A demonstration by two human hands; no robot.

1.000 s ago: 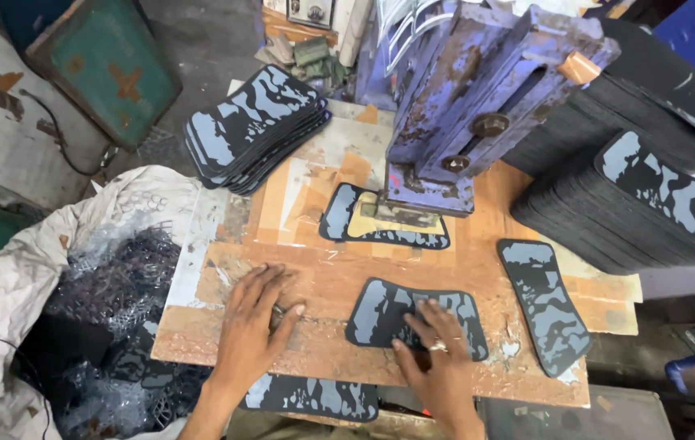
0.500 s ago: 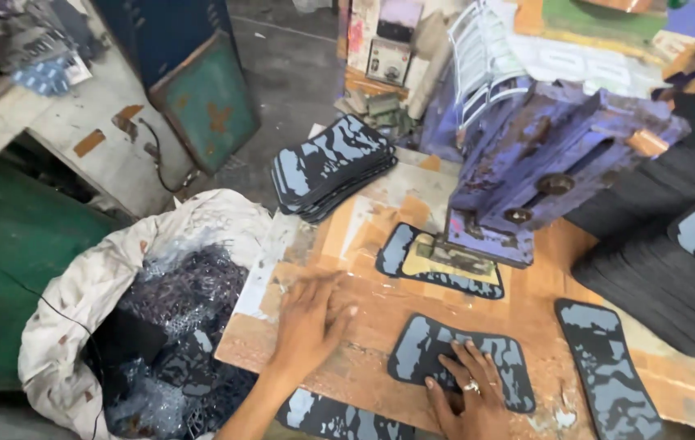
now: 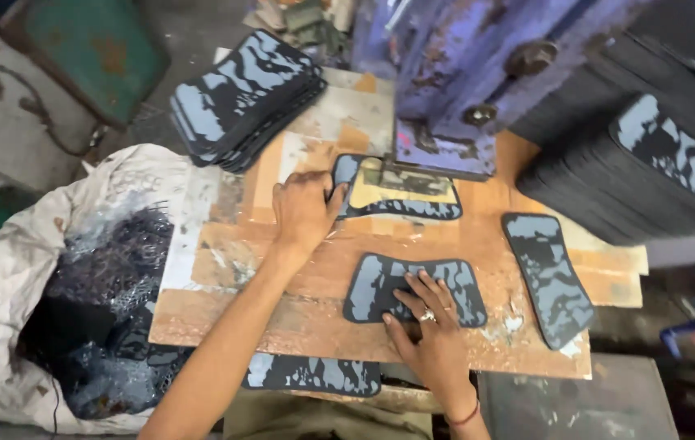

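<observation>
Work piece: a camo-patterned black-and-grey sheet [image 3: 396, 200] lies on the wooden board [image 3: 282, 318], partly under the foot of the purple press [image 3: 461, 90], with a yellowish cutting die [image 3: 404, 191] on top of it. Left hand [image 3: 305, 213] lies flat on the board at the sheet's left end, fingers together and loosely curled, fingertips touching the sheet's edge; nothing gripped.

Right hand [image 3: 429, 334] presses palm-down on a second camo piece [image 3: 413, 289], nearer the person at mid-board. Fingers spread moderately, flat on it, ring visible; holding it down, not pinching.

A third, narrower cut piece [image 3: 547, 277] lies loose to the right, apart from both hands. Another camo piece [image 3: 311, 375] pokes out below the board's near edge.

Progress, judging by layout: a stack of cut pieces [image 3: 241, 98] sits at top left, so a fair batch looks done. A much bigger dark stack [image 3: 641, 171] sits at right, apparently stock yet to go through. Sack of offcut scrap [image 3: 95, 293] at left is well filled. Looks like mid-run, one sheet under the die, not yet removed.
</observation>
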